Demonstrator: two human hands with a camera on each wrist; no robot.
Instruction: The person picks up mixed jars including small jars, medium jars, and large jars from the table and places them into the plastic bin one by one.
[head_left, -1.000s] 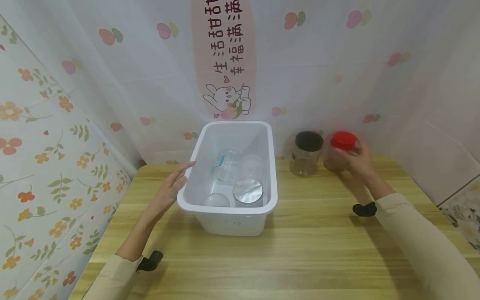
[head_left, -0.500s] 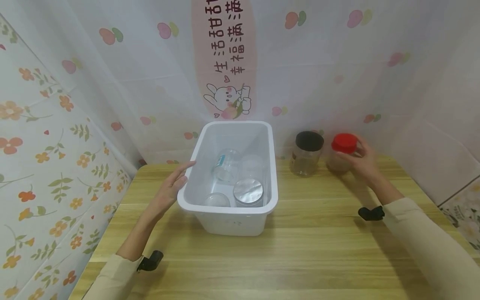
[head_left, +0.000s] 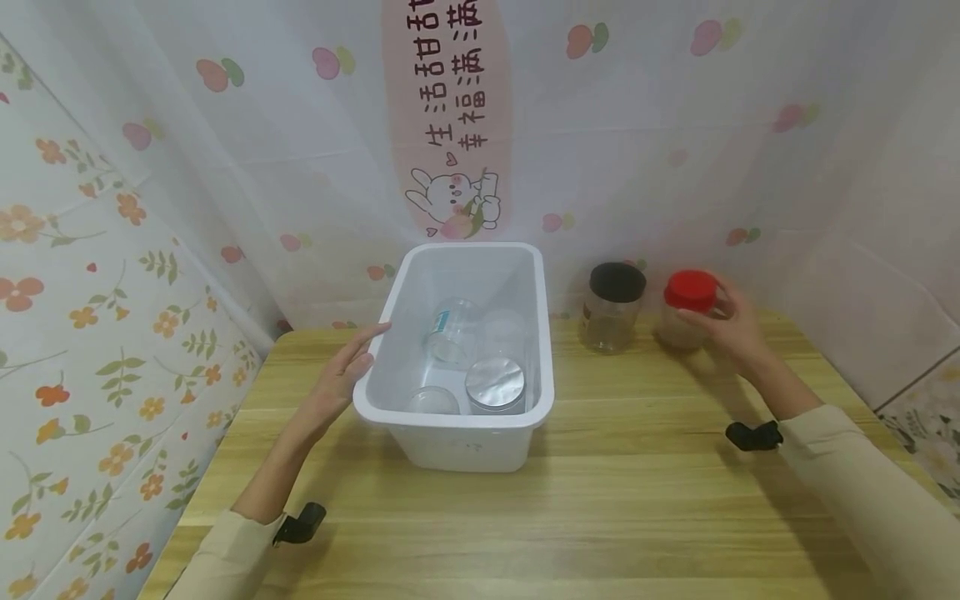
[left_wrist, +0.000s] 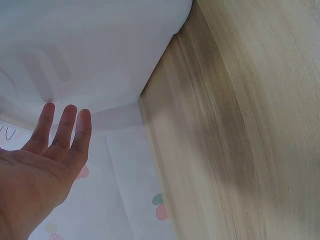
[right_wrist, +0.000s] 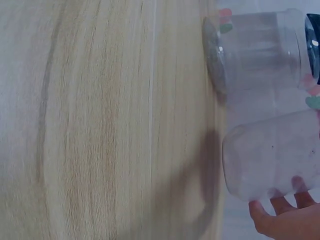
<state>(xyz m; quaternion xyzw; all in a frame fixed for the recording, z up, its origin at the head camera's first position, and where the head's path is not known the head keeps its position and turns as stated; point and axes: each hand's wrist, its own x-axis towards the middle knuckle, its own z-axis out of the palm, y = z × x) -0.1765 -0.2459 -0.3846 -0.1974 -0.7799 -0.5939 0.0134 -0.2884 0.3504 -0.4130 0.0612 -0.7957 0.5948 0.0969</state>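
My right hand [head_left: 738, 333] grips a clear jar with a red lid [head_left: 691, 290] at the back right of the table. In the right wrist view its fingers curve against the side of the clear jar body [right_wrist: 272, 155]. My left hand [head_left: 343, 379] is at the left rim of a white plastic tub [head_left: 457, 419]. Its fingers, fairly straight in the left wrist view, reach up beside the tub's outer wall [left_wrist: 115, 55]. Inside the tub are a clear jar with a blue label [head_left: 453, 333], a silver-topped jar [head_left: 496, 383] and other clear containers.
Just left of the red-lidded jar stands a clear jar with a black lid [head_left: 615, 304]. A patterned curtain [head_left: 637, 150] hangs right behind the wooden table [head_left: 600, 500]. Flowered cloth [head_left: 112, 333] lines the left side.
My right hand and the red-lidded jar have shifted slightly to the right and toward me. The left hand and the tub have stayed in place.
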